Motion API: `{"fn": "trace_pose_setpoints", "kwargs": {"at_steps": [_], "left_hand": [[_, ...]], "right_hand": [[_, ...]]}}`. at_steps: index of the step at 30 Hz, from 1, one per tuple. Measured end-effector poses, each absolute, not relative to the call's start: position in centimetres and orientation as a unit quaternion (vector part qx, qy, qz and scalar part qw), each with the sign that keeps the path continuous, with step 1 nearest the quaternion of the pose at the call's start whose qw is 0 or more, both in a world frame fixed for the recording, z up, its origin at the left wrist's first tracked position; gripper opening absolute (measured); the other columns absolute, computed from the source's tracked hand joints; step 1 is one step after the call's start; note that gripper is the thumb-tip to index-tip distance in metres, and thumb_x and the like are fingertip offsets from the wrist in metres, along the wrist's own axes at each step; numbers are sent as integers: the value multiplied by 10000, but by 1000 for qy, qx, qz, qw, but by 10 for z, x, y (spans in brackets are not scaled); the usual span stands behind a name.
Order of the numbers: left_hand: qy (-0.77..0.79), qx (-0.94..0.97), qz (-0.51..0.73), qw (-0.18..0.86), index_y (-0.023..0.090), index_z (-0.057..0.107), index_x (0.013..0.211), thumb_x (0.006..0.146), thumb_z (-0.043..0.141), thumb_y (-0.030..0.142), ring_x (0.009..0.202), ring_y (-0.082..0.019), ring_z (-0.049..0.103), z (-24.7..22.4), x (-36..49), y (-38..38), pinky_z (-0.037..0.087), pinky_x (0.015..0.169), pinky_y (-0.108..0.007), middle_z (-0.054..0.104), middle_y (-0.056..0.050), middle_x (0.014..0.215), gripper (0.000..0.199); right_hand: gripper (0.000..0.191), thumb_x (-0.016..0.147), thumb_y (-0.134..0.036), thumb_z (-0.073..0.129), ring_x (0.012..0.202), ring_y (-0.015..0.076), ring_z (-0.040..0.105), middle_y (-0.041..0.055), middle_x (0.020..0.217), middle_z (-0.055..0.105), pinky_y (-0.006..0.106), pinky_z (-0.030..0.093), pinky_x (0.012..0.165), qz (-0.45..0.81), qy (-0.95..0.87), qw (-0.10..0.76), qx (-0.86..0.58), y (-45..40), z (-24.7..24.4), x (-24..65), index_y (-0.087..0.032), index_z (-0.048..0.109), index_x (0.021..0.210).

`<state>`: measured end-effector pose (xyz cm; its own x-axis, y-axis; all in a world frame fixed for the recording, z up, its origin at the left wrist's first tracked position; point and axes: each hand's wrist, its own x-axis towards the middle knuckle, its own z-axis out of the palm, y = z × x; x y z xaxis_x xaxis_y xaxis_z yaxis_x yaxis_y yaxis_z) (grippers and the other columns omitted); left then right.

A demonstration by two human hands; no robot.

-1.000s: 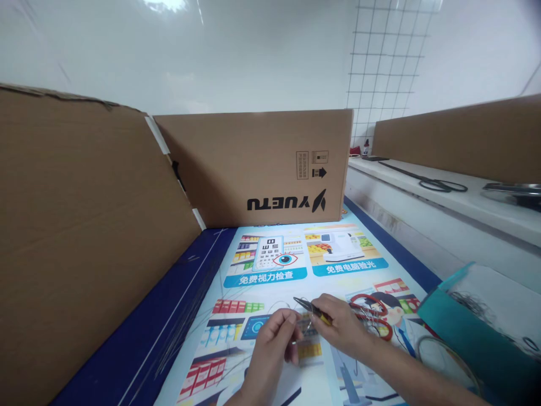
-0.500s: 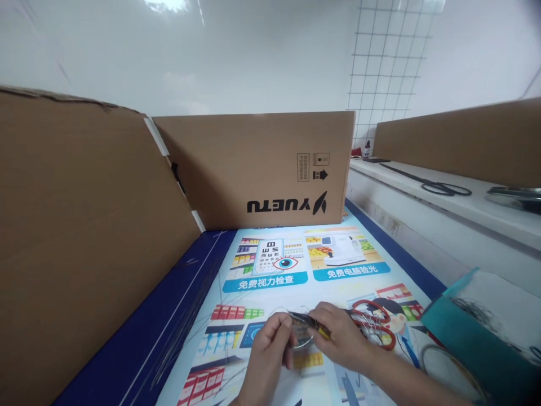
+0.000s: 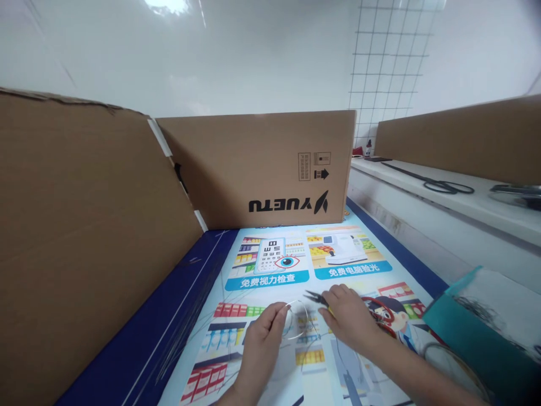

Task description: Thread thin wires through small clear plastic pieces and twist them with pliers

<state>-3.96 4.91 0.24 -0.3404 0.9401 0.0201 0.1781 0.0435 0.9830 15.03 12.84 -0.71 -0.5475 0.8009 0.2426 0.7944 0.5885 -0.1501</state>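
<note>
Between thumb and fingers, my left hand [image 3: 267,332] pinches a thin loop of wire [image 3: 305,326], which sticks out to the right over the printed mat. My right hand [image 3: 347,311] is closed around a pair of pliers [image 3: 316,298] with dark jaws and a yellow grip. The jaws point up and left, slightly parted, and stand apart from the wire loop. Partly behind my right wrist lie red-handled scissors [image 3: 382,316] on the mat.
A teal box [image 3: 473,332] with fine dark wire scraps stands at the right, a wire coil [image 3: 454,361] beside it. Cardboard panels [image 3: 253,163] wall the back and left. Black scissors [image 3: 439,183] lie on the white ledge [image 3: 482,197] at right.
The pliers have come away from the wire at my left hand, moving up and right. My left hand has shifted slightly left and still holds the wire.
</note>
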Motion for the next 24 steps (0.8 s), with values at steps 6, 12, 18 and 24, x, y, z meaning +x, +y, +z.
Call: {"fn": "trace_pose_setpoints", "kwargs": {"at_steps": [6, 12, 18, 24], "left_hand": [[628, 508, 495, 320, 229, 680, 817, 779, 542, 413, 680, -188, 540, 0, -38, 49, 396, 601, -242, 643, -8, 717, 233], [597, 502, 497, 381, 219, 663, 775, 744, 566, 461, 516, -152, 483, 3, -38, 45, 350, 449, -219, 590, 8, 597, 262], [596, 525, 456, 402, 208, 631, 800, 777, 508, 487, 444, -126, 424, 8, -38, 44, 328, 428, -217, 530, 28, 540, 306], [594, 589, 428, 342, 218, 628, 824, 841, 438, 413, 623, -175, 539, -3, -39, 46, 383, 577, -247, 622, -4, 689, 272]], "right_hand": [[324, 869, -379, 438, 958, 251, 509, 110, 967, 584, 320, 367, 751, 4, -819, 137, -557, 163, 3, 182, -169, 520, 1101], [242, 813, -350, 526, 912, 257, 522, 122, 894, 596, 328, 346, 747, -12, -793, 106, -600, 184, -6, 207, -141, 595, 912], [247, 796, -338, 555, 970, 297, 484, 146, 952, 593, 403, 310, 817, -7, -797, 120, -591, 184, -6, 205, -139, 609, 932], [241, 882, -303, 431, 1024, 228, 489, 88, 1049, 605, 330, 328, 862, 64, -844, 166, -506, 152, 27, 178, -182, 601, 1002]]}}
